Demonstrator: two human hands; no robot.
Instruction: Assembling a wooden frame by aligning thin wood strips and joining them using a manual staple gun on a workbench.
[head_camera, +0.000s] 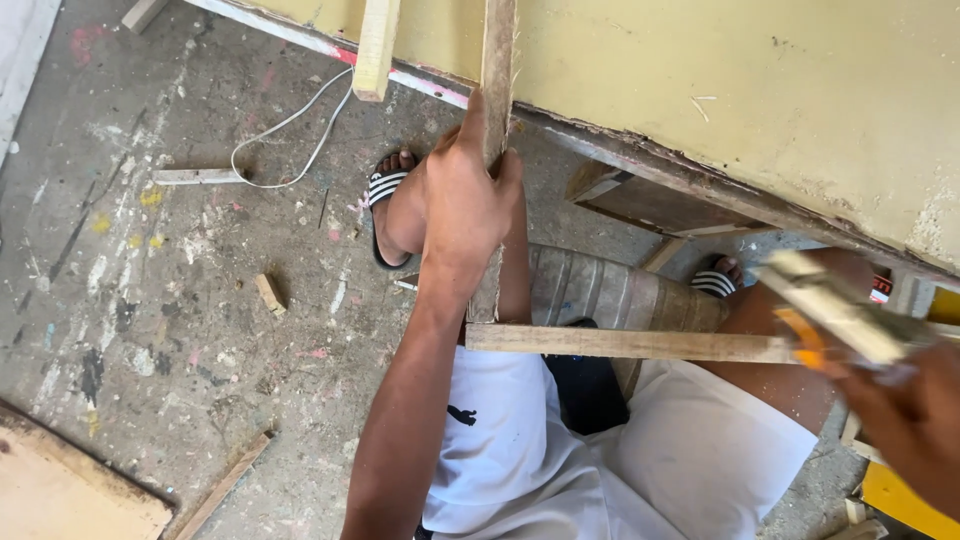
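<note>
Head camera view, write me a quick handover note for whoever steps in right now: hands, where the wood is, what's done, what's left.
Left hand: gripped around the upright rough wooden slat, holding it against the yellow panel.
Right hand: holds a blurred tool with a pale head and orange-yellow handle, at the right end of the horizontal pale wooden strip.
Done: the two slats meet in an L at the upright's foot; whether they are fastened cannot be seen.
Left: judging by the raised tool, probably fixing that joint.

Single head-worn view, looking steeply down, close range, over seated lap onto paint-spattered concrete floor (170, 330).
</note>
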